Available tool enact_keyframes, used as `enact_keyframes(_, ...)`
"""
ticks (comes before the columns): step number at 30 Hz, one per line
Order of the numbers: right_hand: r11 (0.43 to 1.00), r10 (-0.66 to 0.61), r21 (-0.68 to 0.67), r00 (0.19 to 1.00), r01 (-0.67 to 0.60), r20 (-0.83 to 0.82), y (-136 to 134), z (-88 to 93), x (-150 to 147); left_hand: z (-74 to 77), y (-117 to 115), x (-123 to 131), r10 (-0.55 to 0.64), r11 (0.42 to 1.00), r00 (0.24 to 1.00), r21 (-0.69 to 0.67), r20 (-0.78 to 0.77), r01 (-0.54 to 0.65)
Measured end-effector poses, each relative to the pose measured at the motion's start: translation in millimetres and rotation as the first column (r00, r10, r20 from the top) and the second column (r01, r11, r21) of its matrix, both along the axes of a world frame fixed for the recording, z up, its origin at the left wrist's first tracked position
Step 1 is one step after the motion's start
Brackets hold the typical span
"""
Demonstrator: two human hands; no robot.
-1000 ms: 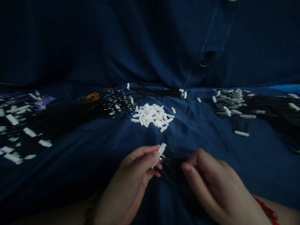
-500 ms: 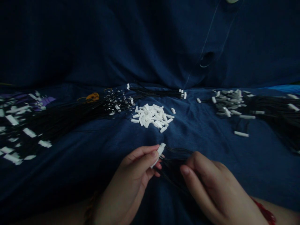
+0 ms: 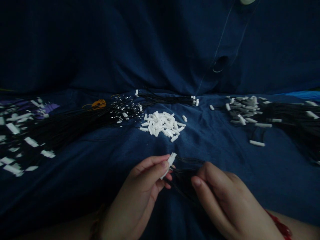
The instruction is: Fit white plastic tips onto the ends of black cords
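Between the thumb and fingers of my left hand is a white connector housing, tilted with its slotted end up. Thin black wires run from the housing toward the right. My right hand is closed around these wires, its thumb against the curled fingers; the wires' far ends are hidden in and behind it. Just beyond my hands lies a heap of loose white connector housings on the dark blue cloth.
At the left stretches a thick bundle of black wires with white connectors and shiny bare tips. Another bundle with white housings lies at the right. Behind the heap is a small wire bunch. An orange coil sits at the back left.
Almost nothing differs. My right hand has shifted very slightly to the left, while my left hand keeps the connector housing in the same place.
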State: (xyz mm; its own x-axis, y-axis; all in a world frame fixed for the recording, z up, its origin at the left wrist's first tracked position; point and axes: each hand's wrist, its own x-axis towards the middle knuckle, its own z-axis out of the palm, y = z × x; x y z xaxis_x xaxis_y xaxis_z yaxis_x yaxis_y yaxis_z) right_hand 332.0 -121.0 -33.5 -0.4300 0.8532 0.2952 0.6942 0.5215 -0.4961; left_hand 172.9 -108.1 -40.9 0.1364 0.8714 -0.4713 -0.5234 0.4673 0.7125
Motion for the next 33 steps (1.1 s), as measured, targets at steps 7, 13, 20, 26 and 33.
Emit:
enact_keyframes(7, 0.999, -0.016, -0.029, 1.000, 0.016, 0.011, 2, 0.1, -3, -1.5, -1, -1, 0.010, 1.000, 1.000, 0.009, -0.020, -0.009)
enact_keyframes(13, 0.989, -0.021, -0.145, 1.000, 0.024, 0.023, 0, 0.2, -4, -1.9, 0, 2, 0.019, 1.000, 0.995, 0.014, -0.100, -0.017)
enact_keyframes(20, 0.866, -0.090, -0.500, 0.986, 0.007, -0.142, -6, 5.9, -4, -2.4, 0, 2, 0.008, 0.998, 0.980, 0.055, -0.200, 0.003)
enact_keyframes(26, 0.447, -0.374, -0.886, 0.874, -0.123, -0.310, 1, 11.0, -4, -6.7, 0, 2, -0.005, 0.997, 0.966, 0.070, -0.258, 0.024)
enact_keyframes(33, 0.214, -0.598, -0.908, 0.686, -0.361, -0.414, 6, 22.0, 0, -12.4, -4, -2, -0.066, 0.989, 0.941, 0.107, -0.332, 0.107)
